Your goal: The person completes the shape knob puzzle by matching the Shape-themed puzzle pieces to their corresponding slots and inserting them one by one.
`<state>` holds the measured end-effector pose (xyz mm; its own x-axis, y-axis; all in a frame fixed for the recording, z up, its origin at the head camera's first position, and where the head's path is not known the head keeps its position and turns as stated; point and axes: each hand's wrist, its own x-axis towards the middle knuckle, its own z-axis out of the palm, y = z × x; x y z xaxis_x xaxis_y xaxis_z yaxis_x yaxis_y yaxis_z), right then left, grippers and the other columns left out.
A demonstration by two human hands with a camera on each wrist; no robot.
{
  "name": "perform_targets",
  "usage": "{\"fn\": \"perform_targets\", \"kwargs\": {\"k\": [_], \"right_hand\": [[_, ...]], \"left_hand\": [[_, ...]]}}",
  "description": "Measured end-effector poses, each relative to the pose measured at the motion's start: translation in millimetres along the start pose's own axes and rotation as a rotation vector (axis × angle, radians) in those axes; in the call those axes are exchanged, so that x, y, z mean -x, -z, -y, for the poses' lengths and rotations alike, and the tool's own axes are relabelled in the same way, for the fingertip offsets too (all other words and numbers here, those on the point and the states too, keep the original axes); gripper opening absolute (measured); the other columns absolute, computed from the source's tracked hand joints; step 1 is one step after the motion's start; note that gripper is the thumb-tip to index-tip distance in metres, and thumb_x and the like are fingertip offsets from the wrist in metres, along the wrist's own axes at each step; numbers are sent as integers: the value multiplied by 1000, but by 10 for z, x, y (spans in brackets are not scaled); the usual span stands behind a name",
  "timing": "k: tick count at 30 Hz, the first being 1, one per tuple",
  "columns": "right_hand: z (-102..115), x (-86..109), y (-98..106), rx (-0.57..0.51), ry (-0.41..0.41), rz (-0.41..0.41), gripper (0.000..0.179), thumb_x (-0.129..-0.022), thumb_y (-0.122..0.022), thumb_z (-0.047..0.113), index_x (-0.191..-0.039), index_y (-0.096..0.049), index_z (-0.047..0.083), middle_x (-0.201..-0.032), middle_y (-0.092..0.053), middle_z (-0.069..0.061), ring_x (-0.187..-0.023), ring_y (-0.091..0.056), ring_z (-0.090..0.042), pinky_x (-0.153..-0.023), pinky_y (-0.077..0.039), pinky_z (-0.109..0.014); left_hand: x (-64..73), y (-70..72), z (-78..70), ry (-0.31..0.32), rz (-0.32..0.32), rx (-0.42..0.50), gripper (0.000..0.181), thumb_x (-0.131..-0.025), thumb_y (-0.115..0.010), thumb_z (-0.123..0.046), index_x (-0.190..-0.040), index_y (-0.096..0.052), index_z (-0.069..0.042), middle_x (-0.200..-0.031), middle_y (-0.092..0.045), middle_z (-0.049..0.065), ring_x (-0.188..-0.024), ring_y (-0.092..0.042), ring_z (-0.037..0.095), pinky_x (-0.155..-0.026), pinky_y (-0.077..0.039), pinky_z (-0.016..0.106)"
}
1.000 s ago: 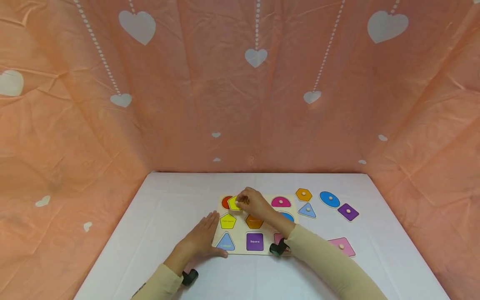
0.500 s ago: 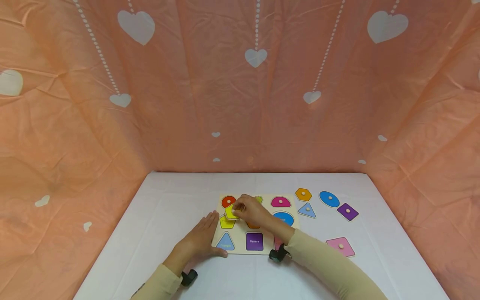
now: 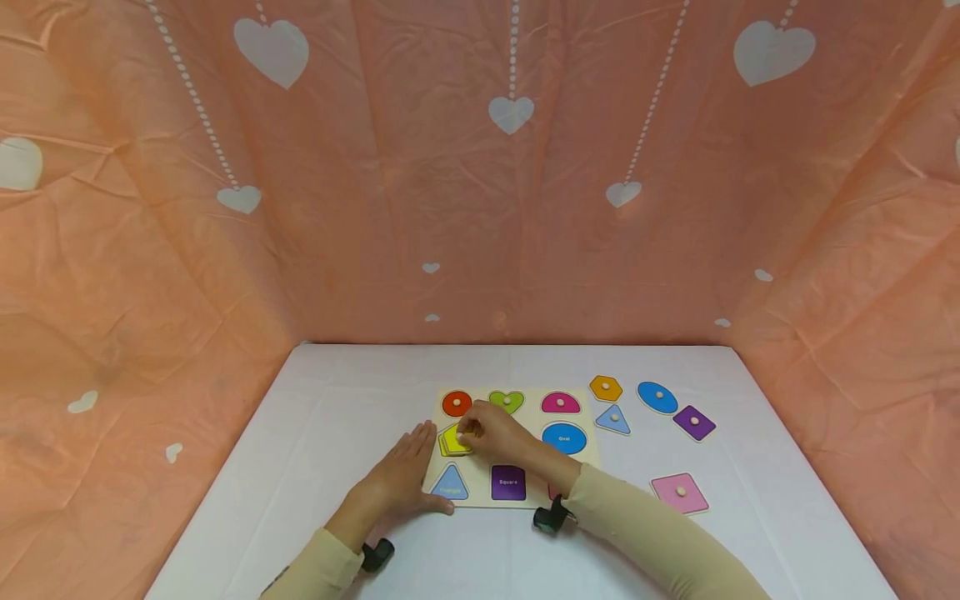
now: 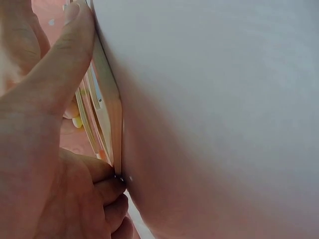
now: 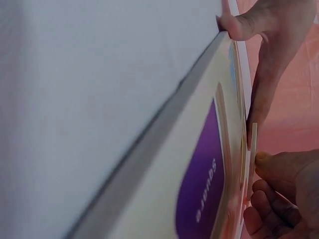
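Note:
A pale wooden shape puzzle board lies on the white table. My right hand pinches the small knob of a yellow pentagon puzzle piece, which overlaps the yellow pentagon recess, slightly off its outline. Seen edge-on in the right wrist view, the piece stands out from the board's face. Along the board's left edge lies my left hand, fingers straight, with the thumb at the near corner. The hexagon recess is hidden under my right hand. The right forearm partly covers the pink recess.
A red circle, green heart and magenta semicircle sit in the top row. Right of the board lie an orange hexagon, blue triangle, blue oval, purple square and pink piece.
My right hand has brought the yellow pentagon piece from beside the red circle down toward the near side, onto the pentagon recess. The left hand has stayed at the board's edge.

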<state>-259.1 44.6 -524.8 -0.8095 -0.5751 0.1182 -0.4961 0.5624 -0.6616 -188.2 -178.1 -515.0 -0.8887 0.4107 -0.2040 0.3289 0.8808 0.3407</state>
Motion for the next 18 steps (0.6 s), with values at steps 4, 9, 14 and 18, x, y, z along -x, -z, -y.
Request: {"fn": "perform_targets", "kwargs": {"k": [4, 9, 14, 18], "right_hand": [[-1, -26, -33, 11, 17, 2, 8, -98, -81, 16, -102, -78, 10, -90, -61, 7, -84, -56, -7, -78, -55, -18], [3, -50, -55, 28, 21, 5, 7, -98, -81, 17, -100, -79, 11, -91, -62, 7, -85, -55, -7, -79, -55, -18], [9, -66, -80, 33, 11, 5, 7, -97, -82, 17, -101, -80, 11, -90, -62, 8, -85, -55, -7, -79, -54, -18], [19, -70, -95, 38, 12, 4, 9, -97, -82, 17, -102, -80, 10, -90, -63, 8, -85, -55, -6, -79, -54, -18]], "left_hand": [[-10, -10, 21, -12, 4, -11, 135, -78, -88, -65, -167, -19, 8, -177, -19, 24, -165, -17, 37, -134, -19, 53], [4, -6, 8, -13, -7, -3, 135, -77, -88, -66, -167, -21, 9, -176, -20, 25, -165, -19, 37, -134, -20, 52], [13, -3, -6, 1, -10, -7, 135, -76, -88, -67, -167, -22, 7, -176, -21, 23, -165, -19, 35, -134, -20, 50], [0, -16, 8, -3, -10, -7, 134, -77, -88, -67, -167, -22, 7, -176, -21, 23, -165, -19, 36, -134, -20, 50]]}}
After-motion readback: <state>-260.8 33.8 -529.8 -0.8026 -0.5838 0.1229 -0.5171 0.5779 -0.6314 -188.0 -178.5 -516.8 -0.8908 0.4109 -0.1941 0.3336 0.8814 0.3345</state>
